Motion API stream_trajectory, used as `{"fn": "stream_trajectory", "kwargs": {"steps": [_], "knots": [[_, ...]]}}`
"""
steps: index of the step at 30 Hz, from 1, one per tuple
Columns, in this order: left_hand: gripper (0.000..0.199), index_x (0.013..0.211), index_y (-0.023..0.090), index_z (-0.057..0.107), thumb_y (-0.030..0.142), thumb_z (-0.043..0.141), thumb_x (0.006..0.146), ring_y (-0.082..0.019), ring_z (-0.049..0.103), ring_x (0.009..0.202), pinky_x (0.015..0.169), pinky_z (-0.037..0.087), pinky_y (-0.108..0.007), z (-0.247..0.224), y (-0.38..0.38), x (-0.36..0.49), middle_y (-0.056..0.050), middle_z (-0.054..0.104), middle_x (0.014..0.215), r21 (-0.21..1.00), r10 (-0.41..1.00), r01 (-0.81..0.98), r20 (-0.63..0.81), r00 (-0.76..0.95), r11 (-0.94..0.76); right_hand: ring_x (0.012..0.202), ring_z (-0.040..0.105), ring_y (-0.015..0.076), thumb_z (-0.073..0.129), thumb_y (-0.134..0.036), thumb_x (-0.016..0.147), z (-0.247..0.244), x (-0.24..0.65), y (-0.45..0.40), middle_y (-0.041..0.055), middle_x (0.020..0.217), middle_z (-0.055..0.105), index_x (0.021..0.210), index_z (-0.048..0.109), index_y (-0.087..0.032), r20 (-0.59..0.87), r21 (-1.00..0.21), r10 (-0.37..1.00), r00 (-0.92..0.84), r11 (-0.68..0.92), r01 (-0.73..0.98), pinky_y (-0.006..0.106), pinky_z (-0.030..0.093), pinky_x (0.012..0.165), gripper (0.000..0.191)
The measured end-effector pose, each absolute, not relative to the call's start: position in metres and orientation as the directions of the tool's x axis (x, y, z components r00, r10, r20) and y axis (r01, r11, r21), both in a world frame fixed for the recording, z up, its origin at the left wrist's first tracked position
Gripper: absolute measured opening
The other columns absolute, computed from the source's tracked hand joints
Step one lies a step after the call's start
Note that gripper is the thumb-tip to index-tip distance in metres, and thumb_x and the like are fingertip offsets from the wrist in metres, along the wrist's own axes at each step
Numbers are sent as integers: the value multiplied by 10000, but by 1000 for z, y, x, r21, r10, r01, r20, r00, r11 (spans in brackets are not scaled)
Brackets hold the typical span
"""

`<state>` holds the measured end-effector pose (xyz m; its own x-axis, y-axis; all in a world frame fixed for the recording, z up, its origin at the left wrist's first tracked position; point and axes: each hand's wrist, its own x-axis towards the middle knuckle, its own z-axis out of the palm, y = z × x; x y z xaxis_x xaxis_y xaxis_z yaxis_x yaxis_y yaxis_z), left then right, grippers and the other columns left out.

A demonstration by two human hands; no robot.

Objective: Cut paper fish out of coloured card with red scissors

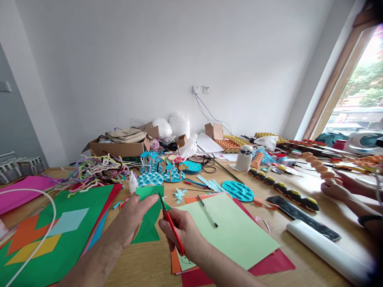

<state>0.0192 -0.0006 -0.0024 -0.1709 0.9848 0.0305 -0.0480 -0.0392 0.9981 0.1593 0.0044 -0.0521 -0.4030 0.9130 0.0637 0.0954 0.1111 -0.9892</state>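
Observation:
My left hand (pixel 131 218) grips a piece of green paper (pixel 152 225) with pencil-like lines drawn on it, its thumb and fingers near the top edge. In my right hand (pixel 188 232) is a pair of scissors (pixel 173 232) with red handles. Their blades point up and away from me at the paper's right side, where a cut strip of green stands off. A pale green sheet (pixel 236 227) lies just right of my right hand, with a pen (pixel 208 211) on it. A white glue bottle (pixel 133 183) stands behind my left hand.
At left lie a large green sheet (pixel 74 223) with coloured paper pieces and a heap of pipe cleaners (pixel 95 171). Blue egg-carton pieces (pixel 149 179) stand mid-table. At right are a black-and-yellow carton strip (pixel 283 187), a white bar (pixel 326 249) and another person's hands (pixel 338 188).

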Motion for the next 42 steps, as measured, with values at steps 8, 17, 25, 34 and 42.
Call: {"fn": "stream_trajectory", "kwargs": {"steps": [8, 17, 25, 34, 42], "knots": [[257, 540, 208, 527, 381, 714, 571, -167, 523, 577, 554, 383, -268, 0, -2, 18, 48, 538, 529, 999, 992, -46, 1, -123, -7, 298, 416, 63, 538, -422, 753, -57, 160, 7, -84, 439, 384, 616, 410, -185, 68, -985, 912, -404, 126, 118, 154, 295, 288, 302], [261, 584, 201, 549, 399, 718, 575, -179, 543, 621, 620, 411, -294, 1, -1, 14, 38, 575, 574, 998, 996, -61, -41, -76, 36, 286, 399, 58, 540, -374, 745, -53, 159, 5, -90, 431, 366, 587, 393, -188, 68, -988, 913, -403, 118, 102, 154, 290, 282, 286], [281, 590, 208, 512, 385, 730, 575, -182, 544, 661, 626, 410, -290, 1, -1, 13, 37, 585, 605, 995, 992, -62, -88, -86, 83, 304, 419, 65, 535, -364, 750, -52, 159, 3, -87, 426, 380, 592, 393, -188, 75, -988, 915, -397, 120, 92, 153, 293, 298, 276], [281, 616, 205, 512, 383, 728, 588, -168, 526, 686, 662, 404, -282, 0, -2, 13, 45, 572, 619, 994, 993, -66, -97, -73, 93, 288, 398, 57, 517, -329, 765, -56, 159, 7, -88, 432, 373, 591, 386, -189, 84, -983, 916, -392, 139, 116, 151, 305, 286, 258], [262, 596, 206, 530, 405, 700, 599, -202, 563, 680, 616, 418, -300, -1, -1, 15, 22, 594, 611, 998, 993, -37, -60, -98, 57, 284, 396, 56, 525, -311, 751, -54, 159, 5, -91, 413, 374, 586, 386, -190, 73, -981, 927, -369, 134, 141, 144, 284, 281, 248]]}}
